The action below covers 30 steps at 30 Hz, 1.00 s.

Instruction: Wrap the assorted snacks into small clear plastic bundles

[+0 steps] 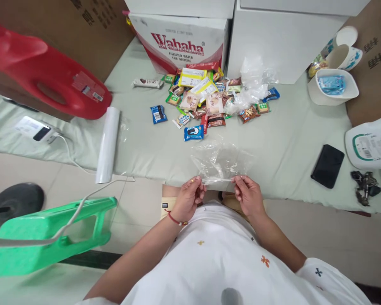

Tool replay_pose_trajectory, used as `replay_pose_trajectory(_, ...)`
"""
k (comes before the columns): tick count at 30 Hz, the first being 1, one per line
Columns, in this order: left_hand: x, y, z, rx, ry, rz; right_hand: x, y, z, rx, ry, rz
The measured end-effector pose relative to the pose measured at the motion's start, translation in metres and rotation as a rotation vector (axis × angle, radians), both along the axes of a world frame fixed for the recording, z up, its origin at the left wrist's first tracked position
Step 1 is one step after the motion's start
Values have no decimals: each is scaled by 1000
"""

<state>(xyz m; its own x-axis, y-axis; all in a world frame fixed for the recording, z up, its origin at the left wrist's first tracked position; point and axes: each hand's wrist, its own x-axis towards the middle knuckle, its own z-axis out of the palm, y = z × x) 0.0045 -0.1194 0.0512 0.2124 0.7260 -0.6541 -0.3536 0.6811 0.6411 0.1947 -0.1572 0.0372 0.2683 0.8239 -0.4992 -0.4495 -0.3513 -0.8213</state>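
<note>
Between my hands a clear plastic bag [222, 163] is stretched out at the table's front edge. My left hand [191, 195] pinches the bag's near left corner, and a red string bracelet circles that wrist. The near right corner is pinched in my right hand [247, 194]. The bag looks flat, with nothing visible inside it. Beyond it lies a heap of wrapped snacks [206, 99] in many colours. A blue snack packet [193, 133] is the nearest of them to the bag. Crumpled clear plastic bags [250, 87] rest against the heap's right side.
A Wahaha carton [184, 42] and a white box [266, 42] stand behind the snacks. Leftward are a red jug [51, 76], a white roll [108, 144] and a cable. Rightward are a white bowl [332, 95], black phone [328, 166], keys [365, 187] and a white bottle [373, 144].
</note>
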Motion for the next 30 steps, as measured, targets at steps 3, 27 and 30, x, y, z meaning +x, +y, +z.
replay_pose_trajectory(3, 0, -6, -10, 42, 59, 62, -5, -8, -2, -4, -11, -3)
replay_pose_trajectory(27, -62, -26, -27, 481, 186, -261, -10, -42, 31, -35, -328, 164)
replay_pose_trajectory(30, -58, -24, -26, 525, 234, -166, -14, -39, 30, -61, -249, 118)
